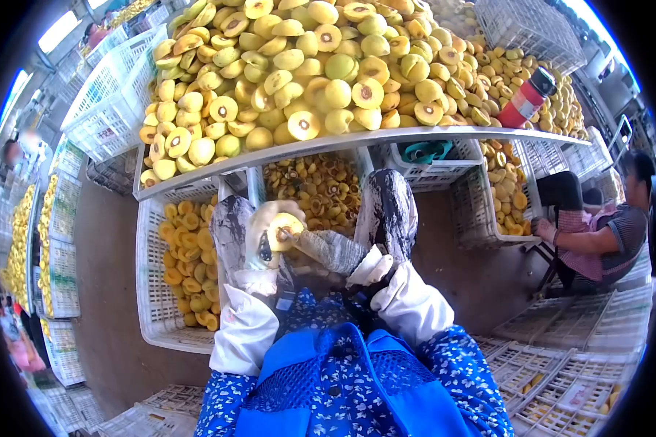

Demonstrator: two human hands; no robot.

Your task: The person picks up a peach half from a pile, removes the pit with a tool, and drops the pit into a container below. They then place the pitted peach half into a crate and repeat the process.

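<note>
My left hand (264, 231), in a pale glove, is wrapped round a halved yellow fruit (283, 230) with its cut face up, above my knees. My right hand (333, 250), in a grey glove, is closed just to the right of it. Its fingers reach the brown centre of the fruit, where the tip of a small tool seems to show; the tool is mostly hidden. Beyond both hands, a crate (255, 185) between my knees holds fruit scraps. A white crate (147, 291) of pitted yellow halves stands to the left.
A metal-edged table (284, 151) heaped with halved fruit spans the front, with a red bottle (521, 102) at its right. Another crate (474, 200) of fruit stands below it. A seated person (611, 233) works at the right. Stacked crates (64, 269) line the left.
</note>
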